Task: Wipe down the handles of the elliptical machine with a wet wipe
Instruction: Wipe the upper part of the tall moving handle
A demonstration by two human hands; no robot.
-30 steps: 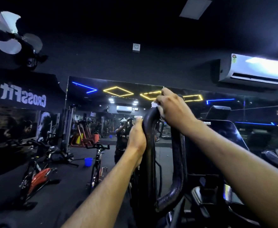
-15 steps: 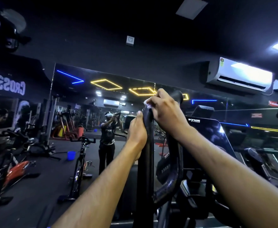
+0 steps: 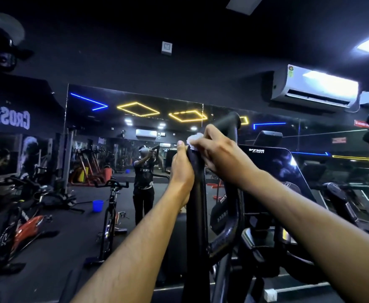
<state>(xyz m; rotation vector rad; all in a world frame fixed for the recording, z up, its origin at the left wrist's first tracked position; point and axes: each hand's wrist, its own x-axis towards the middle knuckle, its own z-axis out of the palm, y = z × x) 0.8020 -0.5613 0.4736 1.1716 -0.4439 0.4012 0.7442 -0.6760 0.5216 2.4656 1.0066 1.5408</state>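
Head view. Left hand wrapped round the upright black handle, grip closed on the bar just below its upper bend. Right hand on the same handle, just above and beside the left, fingers curled and pinching a bunched white wet wipe against the bar; only a small crumpled corner showing past the knuckles.

Handling, judged: wipe light, soft, damp, shapeless; best kept balled under the fingers and pressed flat to the bar. Handle stiff, fixed to the machine, glossy in places, probably slick when wet; likely to swing on its pivot, hence worth steadying lower down with the free hand.

Surroundings: no surface in use. Dark gym, black floor, mirror wall ahead. Elliptical console behind the handle. Spin bike to the left, blue bucket on the floor near it, air conditioner high on the right wall.
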